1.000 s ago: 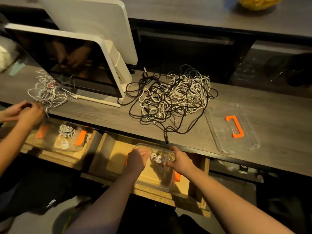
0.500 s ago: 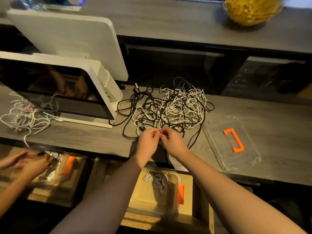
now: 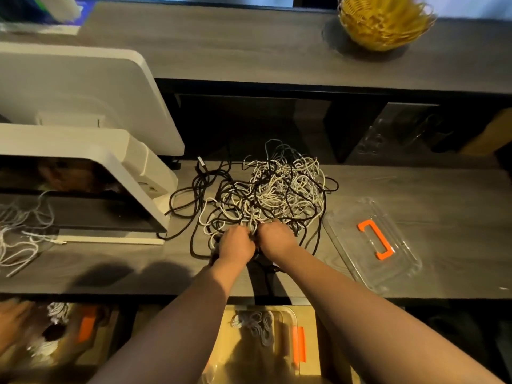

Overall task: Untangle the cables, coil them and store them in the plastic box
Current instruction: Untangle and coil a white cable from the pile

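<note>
A tangle of black and off-white cables sprawls across a grey wood-grain table. To its right lies a clear plastic lid with a bright orange handle. At near centre, a transparent plastic box with an orange clasp holds pale grey coils over a yellowish wooden base. A white-framed monitor with a black screen stands at left, white cords beside it. A yellow woven basket sits on the far grey shelf. Another clear box with orange trim shows blurred at near left.
</note>
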{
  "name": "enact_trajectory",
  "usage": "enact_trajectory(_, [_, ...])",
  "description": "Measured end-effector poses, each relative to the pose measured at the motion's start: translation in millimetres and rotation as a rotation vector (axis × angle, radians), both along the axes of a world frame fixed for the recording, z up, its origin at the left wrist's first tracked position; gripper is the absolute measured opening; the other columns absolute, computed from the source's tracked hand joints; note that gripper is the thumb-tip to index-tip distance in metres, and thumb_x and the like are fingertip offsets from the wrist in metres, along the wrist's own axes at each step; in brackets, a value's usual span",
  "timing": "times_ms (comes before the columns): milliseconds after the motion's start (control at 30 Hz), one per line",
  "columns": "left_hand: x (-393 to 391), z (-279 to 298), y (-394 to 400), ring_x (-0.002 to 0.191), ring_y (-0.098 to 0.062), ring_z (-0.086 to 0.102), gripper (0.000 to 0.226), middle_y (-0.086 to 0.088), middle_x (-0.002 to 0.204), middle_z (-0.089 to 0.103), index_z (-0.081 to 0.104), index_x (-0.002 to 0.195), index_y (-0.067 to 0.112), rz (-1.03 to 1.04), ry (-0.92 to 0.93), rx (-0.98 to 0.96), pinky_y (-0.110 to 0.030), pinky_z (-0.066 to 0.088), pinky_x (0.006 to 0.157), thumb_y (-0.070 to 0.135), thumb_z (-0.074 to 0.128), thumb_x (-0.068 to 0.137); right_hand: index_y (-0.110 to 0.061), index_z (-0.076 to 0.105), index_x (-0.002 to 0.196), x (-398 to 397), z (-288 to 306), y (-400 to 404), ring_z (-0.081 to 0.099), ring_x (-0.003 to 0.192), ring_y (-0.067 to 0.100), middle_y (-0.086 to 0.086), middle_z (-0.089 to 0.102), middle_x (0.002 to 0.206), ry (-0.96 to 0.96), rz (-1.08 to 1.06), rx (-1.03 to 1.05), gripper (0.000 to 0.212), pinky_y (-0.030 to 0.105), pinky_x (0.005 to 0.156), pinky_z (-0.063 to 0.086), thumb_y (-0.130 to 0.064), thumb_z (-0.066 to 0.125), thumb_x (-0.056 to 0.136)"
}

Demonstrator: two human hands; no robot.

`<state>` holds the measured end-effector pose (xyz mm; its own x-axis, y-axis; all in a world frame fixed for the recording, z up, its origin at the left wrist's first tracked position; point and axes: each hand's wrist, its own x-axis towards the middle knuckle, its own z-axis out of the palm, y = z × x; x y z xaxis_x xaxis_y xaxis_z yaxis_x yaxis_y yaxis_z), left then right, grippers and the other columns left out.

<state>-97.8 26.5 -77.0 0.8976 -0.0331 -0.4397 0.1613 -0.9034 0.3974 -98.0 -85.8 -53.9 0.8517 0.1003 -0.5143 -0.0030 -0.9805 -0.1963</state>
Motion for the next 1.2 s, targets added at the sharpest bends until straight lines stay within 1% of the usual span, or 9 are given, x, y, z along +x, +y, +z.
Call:
enact_trajectory(67, [-2,-3,-1,0.088,-0.035,0.065,0.026,-0.011,0.082,0.068,0.066,0.069,0.016,0.047,0.016,-0.07,-0.039,0.052,0.071,0.001,0.052,0.085,-0.006,0.067,0.114,0,0,1,0.051,0.122,0.033,0.018,0.065,0.118,0.016,-0.019,0.039,0.026,0.038,0.097,0.045,-0.014,0.052,0.095])
enact_trajectory(133, [-4,-3,-2,0.079,-0.032,0.063,0.028,-0.008,0.074,0.065,0.066,0.067,0.015,0.135,0.027,-0.162,-0.037,0.049,0.065,-0.001,0.051,0.085,-0.007,0.068,0.11,-2,-1,-1,0.055,0.117,0.035,0.019,0.065,0.113,0.009,-0.068,0.107,0.025,0.039,0.09,0.048,-0.016,0.051,0.094])
enact_trajectory(233, [-8,6,-1,0.075,-0.025,0.058,0.017,-0.005,0.076,0.064,0.066,0.082,0.013,0.222,-0.019,-0.273,-0.032,0.041,0.059,0.007,0.054,0.093,-0.01,0.06,0.115,-5,3,-4,0.06,0.105,0.037,0.017,0.063,0.111,-0.09,-0.132,0.247,0.025,0.04,0.079,0.051,-0.014,0.05,0.092])
enact_trajectory(400, [-21,36,3,0.078,-0.015,0.058,0.019,-0.001,0.095,0.066,0.062,0.114,0.017,0.17,-0.098,-0.441,-0.025,0.041,0.061,0.017,0.046,0.105,-0.019,0.036,0.15,-10,27,-6,0.061,0.104,0.032,0.015,0.06,0.119,-0.238,-0.103,0.405,0.058,0.043,0.086,0.052,-0.007,0.052,0.095])
enact_trajectory(533, [-27,78,3,0.068,-0.007,0.054,0.018,0.009,0.085,0.064,0.061,0.113,0.03,0.172,-0.242,-0.467,-0.029,0.038,0.056,0.027,0.044,0.107,-0.012,0.064,0.122,-6,54,-13,0.058,0.105,0.025,0.009,0.061,0.113,-0.39,-0.1,0.481,0.029,0.039,0.093,0.049,-0.008,0.057,0.095])
enact_trajectory(700, [-33,137,-3,0.069,-0.002,0.056,0.017,0.014,0.084,0.062,0.062,0.11,0.031,0.133,-0.44,-0.501,-0.022,0.042,0.058,0.028,0.046,0.106,-0.016,0.068,0.114,-8,99,-27,0.05,0.098,0.013,-0.004,0.05,0.104,-0.538,-0.137,0.574,0.02,0.026,0.084,0.042,-0.025,0.056,0.1])
enact_trajectory(833, [-36,176,-14,0.065,-0.002,0.057,0.011,0.01,0.079,0.064,0.066,0.105,0.027,0.126,-0.534,-0.602,-0.015,0.042,0.054,0.025,0.056,0.102,-0.017,0.067,0.106,-20,135,-37,0.053,0.091,0.009,-0.004,0.058,0.1,-0.657,-0.207,0.736,0.015,0.023,0.078,0.042,-0.025,0.056,0.1])
enact_trajectory(1033, [-37,197,-24,0.046,-0.002,0.04,0.008,0.001,0.064,0.054,0.07,0.096,0.019,0.177,-0.485,-0.668,-0.015,0.031,0.045,0.02,0.063,0.098,-0.02,0.066,0.107,-30,182,-64,0.052,0.084,0.001,0.0,0.06,0.094,-0.783,-0.336,0.831,0.015,0.01,0.068,0.034,-0.029,0.054,0.101])
enact_trajectory(1200, [-41,190,-25,0.06,-0.016,0.047,0.034,-0.005,0.066,0.051,0.07,0.077,0.02,0.256,-0.39,-0.66,-0.03,0.036,0.059,0.029,0.05,0.103,-0.018,0.067,0.102,-30,225,-86,0.052,0.087,0.01,-0.001,0.062,0.088,-0.96,-0.304,0.87,0.013,0.011,0.072,0.036,-0.025,0.057,0.1])
